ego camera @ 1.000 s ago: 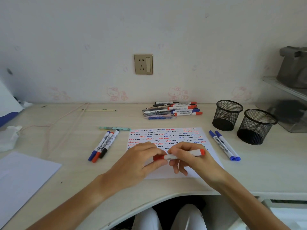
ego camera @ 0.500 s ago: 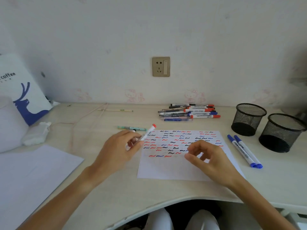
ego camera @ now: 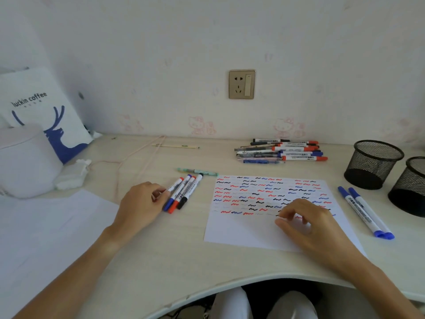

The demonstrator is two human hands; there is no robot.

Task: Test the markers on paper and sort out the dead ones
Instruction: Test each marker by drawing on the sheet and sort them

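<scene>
The left hand (ego camera: pixel 142 201) lies on the tabletop (ego camera: pixel 184 261), its grip curled round a red-capped marker (ego camera: pixel 174 186) at the edge of a row of three others (ego camera: pixel 184 194). The right hand (ego camera: pixel 308 224) rests on the scribbled paper (ego camera: pixel 239 231), fingers loosely curled, holding nothing. Untested markers are piled (ego camera: pixel 282 150) near the wall; two blue markers (ego camera: pixel 365 212) lie beside two mesh cups (ego camera: pixel 372 164).

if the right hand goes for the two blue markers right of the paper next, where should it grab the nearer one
Pinch the nearer blue marker at mid-barrel, coming straight down from above. It lies flat on the desk with its twin tight against its right side, so fingers fit more easily over the top and on the free left side facing the paper. The right hand hovers close by, apparently empty.
</scene>
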